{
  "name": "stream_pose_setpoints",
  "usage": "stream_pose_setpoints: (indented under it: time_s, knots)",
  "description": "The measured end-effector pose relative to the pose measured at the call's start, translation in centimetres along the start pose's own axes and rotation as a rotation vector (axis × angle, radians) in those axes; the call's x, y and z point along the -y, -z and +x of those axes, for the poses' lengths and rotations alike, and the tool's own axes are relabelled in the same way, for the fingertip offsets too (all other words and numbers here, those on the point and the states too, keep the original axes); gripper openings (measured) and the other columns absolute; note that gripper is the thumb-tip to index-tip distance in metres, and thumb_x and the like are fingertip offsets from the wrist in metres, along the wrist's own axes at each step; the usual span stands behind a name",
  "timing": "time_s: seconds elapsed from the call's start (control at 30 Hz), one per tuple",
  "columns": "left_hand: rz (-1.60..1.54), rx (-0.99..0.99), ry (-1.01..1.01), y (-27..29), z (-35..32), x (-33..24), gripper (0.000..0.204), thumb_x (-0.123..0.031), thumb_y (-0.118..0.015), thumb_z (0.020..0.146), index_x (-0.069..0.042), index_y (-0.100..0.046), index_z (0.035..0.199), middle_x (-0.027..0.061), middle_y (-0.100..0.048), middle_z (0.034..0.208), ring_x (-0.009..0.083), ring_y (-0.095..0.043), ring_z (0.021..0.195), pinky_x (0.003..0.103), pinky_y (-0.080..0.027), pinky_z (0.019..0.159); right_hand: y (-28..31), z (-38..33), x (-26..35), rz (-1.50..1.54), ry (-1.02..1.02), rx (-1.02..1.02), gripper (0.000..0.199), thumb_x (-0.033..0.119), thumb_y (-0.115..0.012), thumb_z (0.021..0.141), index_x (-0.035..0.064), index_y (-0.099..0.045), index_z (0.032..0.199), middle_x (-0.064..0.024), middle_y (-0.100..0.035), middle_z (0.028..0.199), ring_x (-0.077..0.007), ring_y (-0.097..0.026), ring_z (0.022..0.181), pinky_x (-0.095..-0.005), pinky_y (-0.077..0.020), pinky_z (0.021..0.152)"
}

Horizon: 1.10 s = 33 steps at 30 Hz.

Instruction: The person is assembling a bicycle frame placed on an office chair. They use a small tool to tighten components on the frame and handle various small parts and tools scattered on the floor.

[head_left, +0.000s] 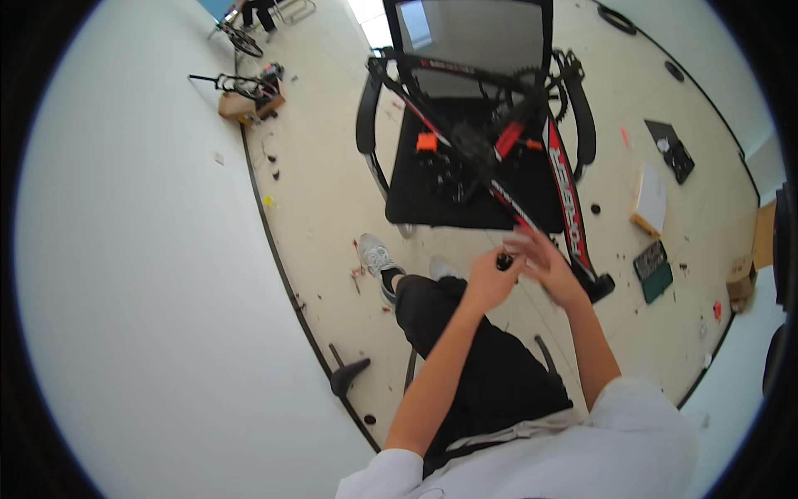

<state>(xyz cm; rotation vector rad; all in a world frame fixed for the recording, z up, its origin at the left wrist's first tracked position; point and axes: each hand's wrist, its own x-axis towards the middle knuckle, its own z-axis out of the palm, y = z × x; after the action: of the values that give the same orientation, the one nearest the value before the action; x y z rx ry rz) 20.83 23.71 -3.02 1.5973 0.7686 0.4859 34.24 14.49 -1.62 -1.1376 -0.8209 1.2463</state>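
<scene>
I sit facing a black and red bicycle frame (559, 179) that lies across a black office chair (465, 179). My left hand (489, 279) is closed around a small black part (504, 261), held up in front of me above my knees. My right hand (544, 262) hovers just right of it, fingers spread and slightly blurred, close to the lower end of the frame. The chainring (539, 87) shows at the far end of the frame, on the chair.
A white wall (141, 249) fills the left. On the pale floor lie a green tool case (652, 270), a cardboard piece (648, 200), a black mat (672, 148), small scattered parts and a black stand foot (347, 374). Bicycle parts and a box (249, 96) sit far back.
</scene>
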Motion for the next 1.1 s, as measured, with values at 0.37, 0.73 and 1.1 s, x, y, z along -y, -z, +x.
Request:
stream_pose_setpoints:
  time_s: [0.37,0.73,1.1]
  knots:
    - [-0.270,0.177,0.153,-2.2,1.4,-3.1,0.030,-0.030,-0.067,0.085,-0.004,-0.057,0.072,0.0014,-0.050,0.057,0.0074,-0.043,0.045,0.026,-0.033,0.041,6.2,-0.7,-6.4,-0.408,0.023,-0.331,0.037,0.009,-0.058,0.090,0.0006,-0.046,0.125,-0.0117,-0.055,0.119,-0.0211,-0.059,0.104,-0.0362,-0.0526,0.082]
    - [-0.128,-0.068,0.145,0.2,-0.3,-0.5,0.034,-0.032,-0.064,0.086,0.002,-0.058,0.080,0.0070,-0.057,0.064,0.0144,-0.054,0.056,0.030,-0.042,0.052,-0.3,1.0,0.5,-0.045,-0.042,-0.059,0.042,0.027,-0.057,0.094,0.0031,-0.047,0.127,-0.0122,-0.057,0.123,-0.0213,-0.060,0.107,-0.0350,-0.0520,0.084]
    - [-0.422,-0.278,0.166,2.6,-0.8,1.0,0.031,-0.026,-0.066,0.085,-0.004,-0.049,0.071,0.0024,-0.047,0.052,0.0096,-0.043,0.042,0.027,-0.032,0.039,-2.8,0.0,-5.4,-0.172,-0.307,0.146,0.024,0.009,-0.051,0.093,0.0002,-0.056,0.114,-0.0079,-0.065,0.104,-0.0190,-0.065,0.092,-0.0301,-0.0530,0.076]
